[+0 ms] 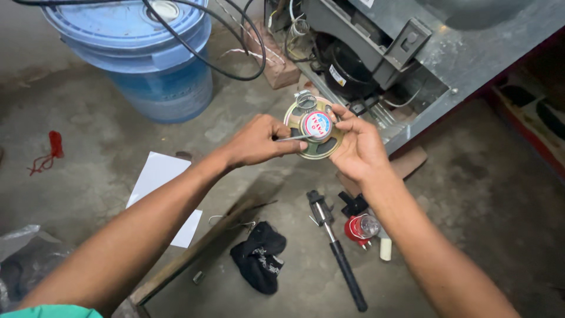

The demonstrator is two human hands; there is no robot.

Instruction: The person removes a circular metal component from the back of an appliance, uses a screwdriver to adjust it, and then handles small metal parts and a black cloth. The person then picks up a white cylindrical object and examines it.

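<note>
Concrete floor (106,147) below; right hand (359,150) grips round metal speaker (315,126) by its rim, left hand (259,141) pinches thin metal rod (294,138) (touching the speaker's centre).

bare floor left, appliance frame (435,65) blocking right

A blue lidded bucket (147,53) stands on the concrete floor (482,194); nearby lie a white sheet (162,188), black cloth (259,256), a black-handled tool (338,253), and a red string (50,152).
</note>
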